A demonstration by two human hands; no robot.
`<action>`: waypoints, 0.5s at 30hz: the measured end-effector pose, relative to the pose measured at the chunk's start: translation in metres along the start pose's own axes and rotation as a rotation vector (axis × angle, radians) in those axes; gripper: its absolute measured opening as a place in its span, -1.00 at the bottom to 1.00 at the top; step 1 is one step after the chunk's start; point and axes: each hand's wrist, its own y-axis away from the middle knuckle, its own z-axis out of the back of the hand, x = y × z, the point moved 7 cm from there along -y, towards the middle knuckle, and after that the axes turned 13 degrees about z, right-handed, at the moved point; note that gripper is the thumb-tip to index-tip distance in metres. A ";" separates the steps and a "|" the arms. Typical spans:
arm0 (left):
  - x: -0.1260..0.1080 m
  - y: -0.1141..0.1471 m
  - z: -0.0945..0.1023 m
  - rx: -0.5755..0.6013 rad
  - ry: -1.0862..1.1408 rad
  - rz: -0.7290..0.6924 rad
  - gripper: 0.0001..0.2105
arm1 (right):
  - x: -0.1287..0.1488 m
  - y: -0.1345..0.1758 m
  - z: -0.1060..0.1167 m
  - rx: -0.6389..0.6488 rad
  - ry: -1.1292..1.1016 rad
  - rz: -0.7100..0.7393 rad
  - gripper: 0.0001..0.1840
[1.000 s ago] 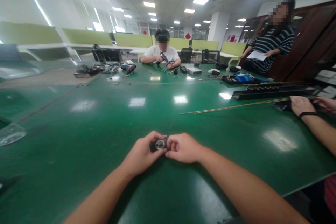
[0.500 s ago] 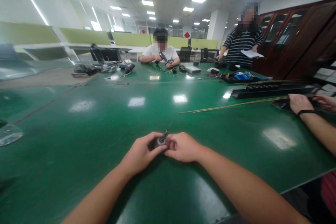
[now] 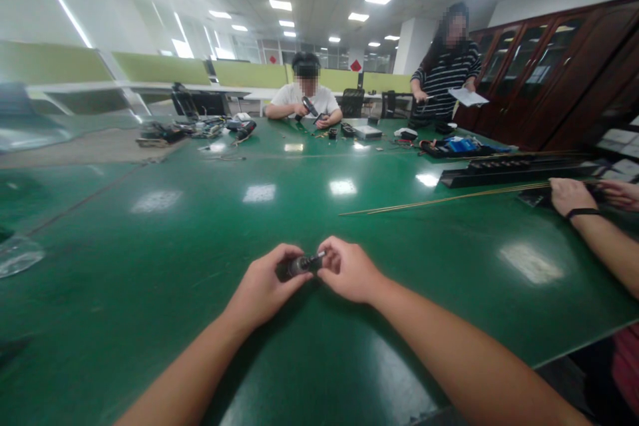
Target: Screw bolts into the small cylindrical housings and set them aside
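Note:
A small dark metal part with a narrow shaft (image 3: 301, 265) is held just over the green table (image 3: 200, 239). My left hand (image 3: 264, 286) is closed round its wide end, thumb in front and fingers behind. The shaft points right and slightly up, and its pale tip meets the curled fingers of my right hand (image 3: 352, 271). The right thumb sits below that tip. Part of the body is hidden by the left fingers, and its exact kind is too small to make out.
Thin brass-coloured rods (image 3: 449, 198) reach in from the right, by a co-worker's hands (image 3: 574, 198). Behind them lies a long black rail (image 3: 504, 173). Across the table a seated person (image 3: 304, 96) handles a power tool; another person (image 3: 444, 80) stands with papers. Clear plastic (image 3: 20, 256) lies left.
The part has tipped over, its shaft swinging from upward to rightward. My right hand has risen slightly, its fingers now at the shaft's tip. The standing person has shifted left.

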 end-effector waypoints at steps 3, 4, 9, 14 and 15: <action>0.000 0.000 0.001 -0.009 -0.023 0.002 -0.73 | 0.003 0.000 -0.001 0.024 0.021 -0.001 -0.69; 0.000 0.000 0.000 -0.006 -0.026 -0.003 -0.74 | 0.004 0.000 -0.001 0.030 0.031 -0.003 -0.69; -0.005 0.003 -0.002 0.027 -0.022 -0.067 -0.75 | 0.008 0.000 0.002 0.010 0.058 0.035 -0.69; -0.008 0.004 -0.003 0.047 -0.020 -0.099 -0.73 | 0.010 -0.001 -0.001 0.022 0.015 0.072 -0.70; -0.008 0.003 -0.003 0.046 -0.017 -0.096 -0.73 | 0.010 -0.001 -0.001 0.020 0.013 0.078 -0.71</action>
